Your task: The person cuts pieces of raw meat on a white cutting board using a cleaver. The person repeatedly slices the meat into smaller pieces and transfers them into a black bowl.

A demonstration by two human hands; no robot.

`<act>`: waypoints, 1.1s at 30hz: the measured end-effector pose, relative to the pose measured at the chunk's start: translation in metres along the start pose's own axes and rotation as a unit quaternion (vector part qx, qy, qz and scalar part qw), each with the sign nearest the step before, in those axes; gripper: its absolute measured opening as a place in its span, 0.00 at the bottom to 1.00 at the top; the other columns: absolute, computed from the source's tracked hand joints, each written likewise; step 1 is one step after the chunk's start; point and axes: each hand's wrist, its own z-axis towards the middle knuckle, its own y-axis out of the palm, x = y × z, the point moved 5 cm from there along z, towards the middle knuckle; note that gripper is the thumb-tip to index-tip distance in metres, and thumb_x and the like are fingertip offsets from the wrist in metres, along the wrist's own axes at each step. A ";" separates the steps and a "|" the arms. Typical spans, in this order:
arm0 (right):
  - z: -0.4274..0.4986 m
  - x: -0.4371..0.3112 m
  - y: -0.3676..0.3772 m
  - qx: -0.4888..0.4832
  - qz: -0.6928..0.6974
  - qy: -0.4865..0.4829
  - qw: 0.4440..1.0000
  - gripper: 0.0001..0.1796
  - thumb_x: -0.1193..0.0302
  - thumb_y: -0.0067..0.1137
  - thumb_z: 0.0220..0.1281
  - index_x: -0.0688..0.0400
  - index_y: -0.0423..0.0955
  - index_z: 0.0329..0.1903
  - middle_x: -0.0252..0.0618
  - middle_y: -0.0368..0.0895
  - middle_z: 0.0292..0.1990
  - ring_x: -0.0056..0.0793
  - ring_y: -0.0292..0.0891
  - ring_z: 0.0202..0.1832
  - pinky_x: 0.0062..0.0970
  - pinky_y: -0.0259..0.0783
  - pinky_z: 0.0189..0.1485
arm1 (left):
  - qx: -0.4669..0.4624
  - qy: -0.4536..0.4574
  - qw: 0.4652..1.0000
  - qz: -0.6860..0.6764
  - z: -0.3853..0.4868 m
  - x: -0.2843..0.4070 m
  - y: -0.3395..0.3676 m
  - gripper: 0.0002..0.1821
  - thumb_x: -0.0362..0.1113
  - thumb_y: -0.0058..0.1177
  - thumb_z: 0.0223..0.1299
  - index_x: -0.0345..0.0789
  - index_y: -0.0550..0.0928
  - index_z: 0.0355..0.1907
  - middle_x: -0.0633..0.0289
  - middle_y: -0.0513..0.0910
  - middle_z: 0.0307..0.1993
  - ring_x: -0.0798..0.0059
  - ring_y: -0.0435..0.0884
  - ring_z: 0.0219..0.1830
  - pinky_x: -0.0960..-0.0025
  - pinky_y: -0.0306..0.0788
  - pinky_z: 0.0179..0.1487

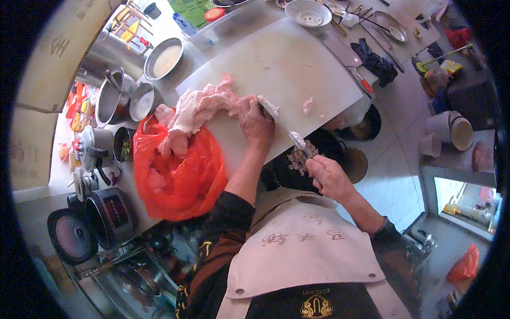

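Note:
My left hand presses a long strip of pale pink raw meat onto the white cutting board. The strip runs leftward over the board's edge into a red plastic bag, which holds more meat. My right hand grips a knife, its blade seen nearly edge-on beside my left fingertips. Whitish bits cling to the blade. Below the knife, by the board's near edge, are chopped meat pieces; what they rest in is partly hidden. A small meat scrap lies on the board.
A cleaver lies along the board's right edge, near a dark cloth. A white bowl stands behind. Metal bowls and a bowl of pale liquid stand left. A rice cooker sits at lower left with its lid raised.

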 end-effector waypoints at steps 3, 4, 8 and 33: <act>-0.006 -0.004 0.006 -0.023 0.041 0.026 0.999 0.24 0.49 0.51 0.78 0.54 0.69 0.32 0.26 0.66 0.20 0.15 0.62 0.18 0.21 0.57 0.19 | -0.040 0.007 0.999 -0.002 0.003 -0.002 -0.001 0.08 0.30 0.58 0.58 0.32 0.77 0.39 0.49 0.78 0.47 0.48 0.75 0.53 0.51 0.69 0.59; -0.007 -0.004 0.008 -0.021 0.061 0.052 0.997 0.23 0.49 0.50 0.78 0.54 0.68 0.32 0.26 0.66 0.20 0.15 0.61 0.17 0.22 0.57 0.18 | -0.050 0.013 0.999 0.006 0.004 -0.003 -0.002 0.08 0.30 0.58 0.58 0.33 0.77 0.39 0.49 0.78 0.47 0.48 0.74 0.53 0.51 0.69 0.59; -0.012 -0.005 0.027 -0.021 0.146 0.106 0.983 0.22 0.48 0.49 0.78 0.53 0.67 0.35 0.28 0.67 0.20 0.16 0.58 0.15 0.23 0.54 0.15 | -0.061 0.014 0.996 0.060 0.007 -0.004 -0.003 0.08 0.32 0.58 0.59 0.34 0.77 0.39 0.51 0.78 0.46 0.49 0.74 0.52 0.51 0.68 0.59; 0.038 -0.006 0.072 0.066 0.197 0.044 0.977 0.23 0.50 0.51 0.77 0.55 0.68 0.33 0.29 0.66 0.18 0.17 0.60 0.15 0.23 0.56 0.15 | -0.104 0.022 0.991 0.085 0.005 -0.010 -0.002 0.06 0.31 0.57 0.56 0.34 0.80 0.37 0.51 0.79 0.47 0.49 0.73 0.53 0.49 0.65 0.60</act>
